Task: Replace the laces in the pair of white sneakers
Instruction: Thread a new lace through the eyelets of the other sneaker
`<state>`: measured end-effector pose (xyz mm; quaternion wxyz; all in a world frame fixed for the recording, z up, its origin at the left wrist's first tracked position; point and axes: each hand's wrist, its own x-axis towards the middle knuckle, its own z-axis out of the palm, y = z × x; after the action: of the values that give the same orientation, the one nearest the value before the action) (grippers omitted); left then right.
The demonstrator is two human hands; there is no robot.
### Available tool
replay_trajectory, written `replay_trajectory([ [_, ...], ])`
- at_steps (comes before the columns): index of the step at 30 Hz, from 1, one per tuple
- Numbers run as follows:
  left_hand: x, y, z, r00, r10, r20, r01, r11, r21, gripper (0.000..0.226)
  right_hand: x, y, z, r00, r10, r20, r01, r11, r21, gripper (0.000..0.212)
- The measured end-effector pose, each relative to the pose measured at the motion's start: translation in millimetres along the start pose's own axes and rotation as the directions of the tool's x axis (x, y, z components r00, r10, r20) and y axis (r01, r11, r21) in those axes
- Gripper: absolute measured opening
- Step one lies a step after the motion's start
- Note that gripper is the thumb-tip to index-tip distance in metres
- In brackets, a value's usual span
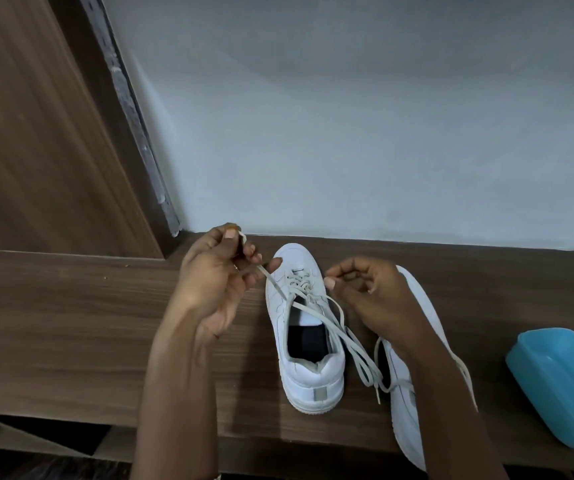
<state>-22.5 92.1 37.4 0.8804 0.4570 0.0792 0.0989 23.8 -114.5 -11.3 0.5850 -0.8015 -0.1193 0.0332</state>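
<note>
Dark brown wood-grain tabletop (pixel 71 323), front edge nearest. At its right stood a rounded blue plastic tub (pixel 562 386), partly out of view. A tipped white sneaker (pixel 405 403) lay under the right forearm. At the centre an upright white sneaker (pixel 313 375) stood heel nearest, its pale grey flat lace (pixel 344 337) partly threaded. The left hand (pixel 213 282) pinched one lace end. The right hand (pixel 372 292) had its fingers curled; whether they held anything could not be told. Behind: pale grey-blue wall (pixel 348 133) and, at left, a brown wood-grain panel (pixel 36 133).
</note>
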Motion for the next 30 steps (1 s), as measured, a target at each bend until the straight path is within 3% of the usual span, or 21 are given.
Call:
replay_trajectory([
  [3, -1, 1, 12, 0.994, 0.010, 0.106, 0.004, 0.992, -0.128, 0.028, -1, 1, 6, 0.994, 0.013, 0.106, -0.008, 0.999, -0.046, 0.016],
  [7, -8, 16, 11, 0.979, 0.070, 0.190, -0.019, 0.965, -0.260, 0.020, -2, 16, 5, 0.986, 0.083, 0.143, -0.041, 0.961, -0.274, 0.034],
  [9, -7, 18, 3, 0.991, 0.082, 0.102, -0.071, 0.991, -0.109, 0.016, -3, 21, 5, 0.980, 0.126, 0.156, -0.081, 0.961, -0.264, 0.028],
  [10, -5, 17, -4, 0.994, 0.108, 0.027, -0.110, 0.990, 0.091, 0.018, -2, 21, 5, 0.981, 0.125, 0.148, -0.085, 0.965, -0.250, 0.024],
  [11, -2, 13, -12, 0.986, 0.163, -0.028, -0.140, 0.915, 0.378, 0.021, -2, 20, 5, 0.985, 0.118, 0.128, -0.088, 0.971, -0.223, 0.021],
  [12, 1, 7, -20, 0.975, 0.219, -0.026, -0.147, 0.732, 0.665, 0.025, -1, 18, 5, 0.989, 0.111, 0.100, -0.089, 0.976, -0.198, 0.020],
  [13, 4, 0, -28, 0.972, 0.234, 0.016, -0.131, 0.486, 0.864, 0.025, 0, 16, 5, 0.992, 0.109, 0.069, -0.095, 0.979, -0.179, 0.018],
  [14, 6, -6, -35, 0.980, 0.190, 0.063, -0.115, 0.276, 0.954, 0.021, 1, 17, 5, 0.992, 0.115, 0.050, -0.105, 0.978, -0.178, 0.017],
  [15, 6, -9, -40, 0.994, 0.090, 0.069, -0.083, 0.157, 0.984, 0.016, 2, 19, 5, 0.989, 0.139, 0.051, -0.127, 0.973, -0.191, 0.015],
  [18, 11, -20, -52, 0.978, -0.196, 0.068, -0.050, 0.096, 0.994, 0.024, 0, 23, 4, 0.960, 0.253, 0.116, -0.218, 0.943, -0.252, 0.018],
  [20, 12, -23, -54, 0.966, -0.241, 0.097, -0.088, 0.047, 0.995, 0.016, 0, 23, 3, 0.944, 0.301, 0.133, -0.257, 0.927, -0.274, 0.024],
  [21, 13, -24, -57, 0.963, -0.240, 0.126, -0.114, 0.065, 0.991, 0.018, -1, 23, 3, 0.940, 0.315, 0.131, -0.271, 0.922, -0.277, 0.026],
  [22, 12, -23, -57, 0.957, -0.242, 0.160, -0.126, 0.151, 0.980, 0.021, -1, 22, 2, 0.936, 0.327, 0.128, -0.285, 0.921, -0.267, 0.027],
  [24, 10, -20, -53, 0.962, -0.198, 0.186, -0.081, 0.444, 0.892, 0.027, -1, 23, 1, 0.922, 0.361, 0.140, -0.332, 0.923, -0.194, 0.031],
  [26, 8, -15, -44, 0.986, -0.082, 0.144, -0.055, 0.660, 0.749, 0.027, -2, 20, 1, 0.908, 0.392, 0.146, -0.386, 0.920, -0.074, 0.036],
  [28, 8, -9, -35, 0.994, 0.009, 0.105, -0.067, 0.820, 0.568, 0.026, -2, 14, 1, 0.905, 0.403, 0.135, -0.408, 0.913, 0.007, 0.040],
  [30, 9, -3, -30, 0.996, 0.028, 0.084, -0.048, 0.967, 0.251, 0.023, -4, 9, 0, 0.901, 0.414, 0.130, -0.423, 0.904, 0.056, 0.044],
])
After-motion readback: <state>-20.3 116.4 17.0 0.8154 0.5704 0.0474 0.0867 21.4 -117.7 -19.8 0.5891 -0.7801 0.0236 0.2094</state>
